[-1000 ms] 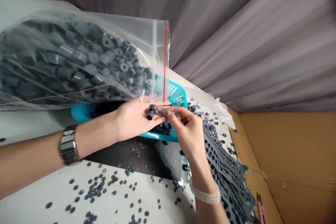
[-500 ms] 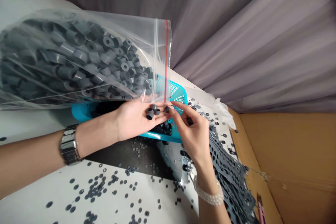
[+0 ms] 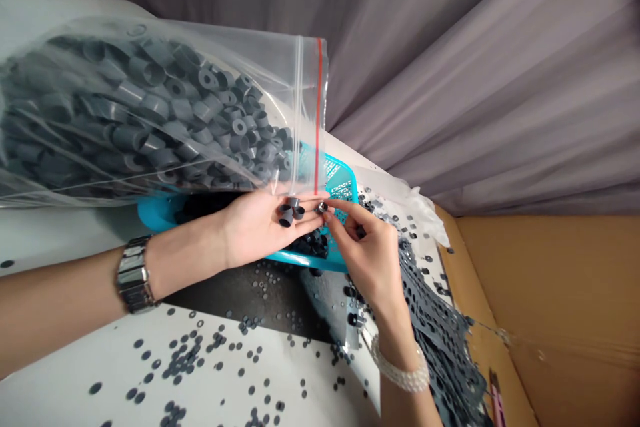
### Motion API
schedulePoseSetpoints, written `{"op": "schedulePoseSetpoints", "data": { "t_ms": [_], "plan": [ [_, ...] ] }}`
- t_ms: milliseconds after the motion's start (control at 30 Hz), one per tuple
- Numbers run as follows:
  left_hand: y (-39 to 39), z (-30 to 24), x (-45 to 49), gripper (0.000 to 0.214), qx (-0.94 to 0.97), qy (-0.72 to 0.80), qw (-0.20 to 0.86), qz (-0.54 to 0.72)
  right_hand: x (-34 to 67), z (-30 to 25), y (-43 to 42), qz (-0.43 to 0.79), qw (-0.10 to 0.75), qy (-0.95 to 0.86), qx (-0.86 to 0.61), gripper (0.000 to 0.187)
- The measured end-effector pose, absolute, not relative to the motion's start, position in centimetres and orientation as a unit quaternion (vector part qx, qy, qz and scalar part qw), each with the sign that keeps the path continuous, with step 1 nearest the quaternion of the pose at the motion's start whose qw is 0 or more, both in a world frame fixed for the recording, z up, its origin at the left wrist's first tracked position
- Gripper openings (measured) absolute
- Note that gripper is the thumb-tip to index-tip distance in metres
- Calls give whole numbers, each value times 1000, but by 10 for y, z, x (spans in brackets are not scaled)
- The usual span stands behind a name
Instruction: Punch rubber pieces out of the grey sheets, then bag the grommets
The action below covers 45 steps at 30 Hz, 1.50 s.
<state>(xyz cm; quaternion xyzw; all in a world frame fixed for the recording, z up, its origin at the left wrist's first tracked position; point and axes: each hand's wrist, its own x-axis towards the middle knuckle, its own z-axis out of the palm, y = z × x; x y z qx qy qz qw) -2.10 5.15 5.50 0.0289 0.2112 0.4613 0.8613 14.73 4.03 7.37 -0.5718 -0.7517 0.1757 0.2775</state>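
Note:
My left hand (image 3: 260, 225) lies palm up over the blue basket (image 3: 336, 180), with a few small grey rubber rings (image 3: 287, 212) resting on its fingers. My right hand (image 3: 370, 257) pinches one grey ring (image 3: 321, 207) between thumb and forefinger, right at the tips of the left fingers. A big clear zip bag (image 3: 150, 113) stuffed with grey rings lies on the basket's left part, just above the left hand. More rings sit in the basket under the hands.
Punched grey rubber sheets (image 3: 435, 340) pile up under my right wrist. Small grey discs (image 3: 190, 353) are scattered over the white table. A black mat (image 3: 250, 293) lies below the basket. A cardboard box (image 3: 550, 307) stands at right, a grey curtain (image 3: 475, 67) behind.
My right hand has slid slightly right and down while its fingertips keep the ring at the left fingertips. The left hand and the bag have barely shifted.

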Motion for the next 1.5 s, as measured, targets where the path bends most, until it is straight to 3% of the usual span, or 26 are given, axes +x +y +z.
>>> {"op": "schedulePoseSetpoints", "data": {
  "t_ms": [133, 667, 800, 1000, 1067, 1333, 1500],
  "plan": [
    [48, 66, -16, 52, 53, 292, 830, 473, 147, 76, 39, 215, 289, -741, -567, 28],
    [48, 64, -16, 27, 94, 292, 833, 460, 140, 79, 32, 196, 348, -710, -580, 24],
    [48, 60, -16, 28, 87, 278, 839, 460, 144, 82, 33, 142, 350, -710, -595, 25],
    [48, 60, -17, 27, 85, 269, 839, 466, 168, 91, 41, -81, 241, -701, -667, 25],
    [48, 61, -17, 27, 76, 270, 837, 469, 171, 93, 42, -99, 246, -703, -660, 25],
    [48, 58, -17, 24, 87, 265, 839, 466, 147, 91, 30, 128, 281, -758, -574, 31],
    [49, 60, -15, 24, 73, 270, 841, 463, 148, 82, 38, 289, 338, -692, -569, 19]
  ]
}}
